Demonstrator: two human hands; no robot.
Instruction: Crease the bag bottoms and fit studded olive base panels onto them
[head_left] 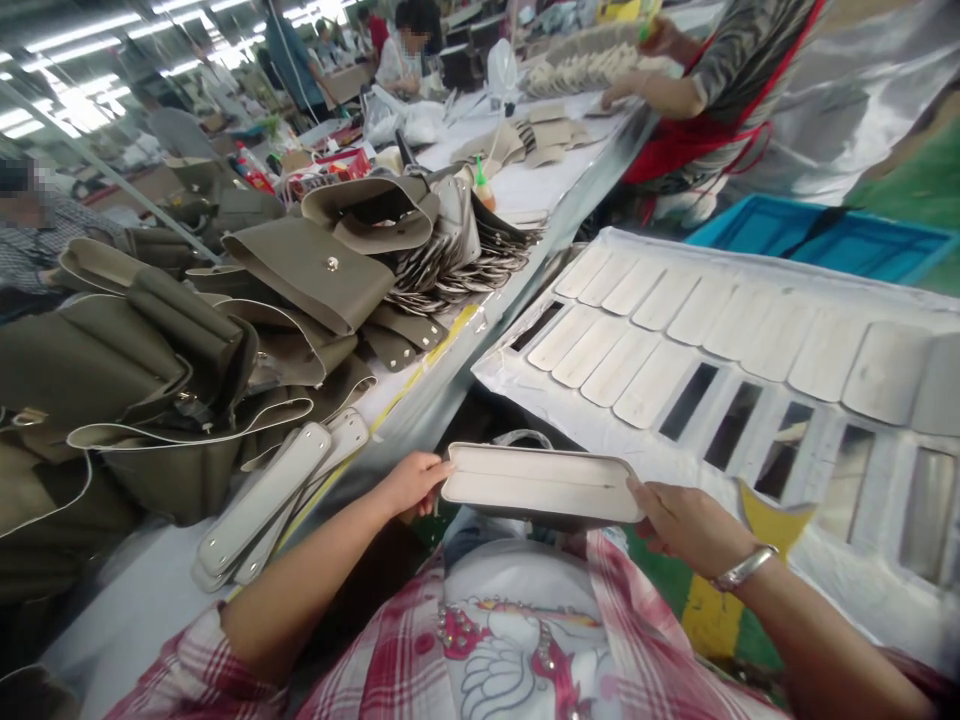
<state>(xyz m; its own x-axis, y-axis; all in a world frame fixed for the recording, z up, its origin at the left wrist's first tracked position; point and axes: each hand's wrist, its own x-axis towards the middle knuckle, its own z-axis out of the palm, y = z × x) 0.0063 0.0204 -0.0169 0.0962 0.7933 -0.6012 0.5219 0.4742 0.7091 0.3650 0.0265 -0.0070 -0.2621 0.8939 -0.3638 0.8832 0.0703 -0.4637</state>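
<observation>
Steadily, the left hand (412, 485) and right hand (690, 525) pinch the short ends of a pale bag panel (541, 484), keeping it level just beside the white sheet (517, 385).

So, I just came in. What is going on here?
The left hand and right hand hold a pale rounded bag panel by its two ends. Olive leather bag pieces and pale strips lie on the table to the left. More pale panels lie in rows on a white sheet to the right. Farther along, a co-worker's hand reaches over the table.
</observation>
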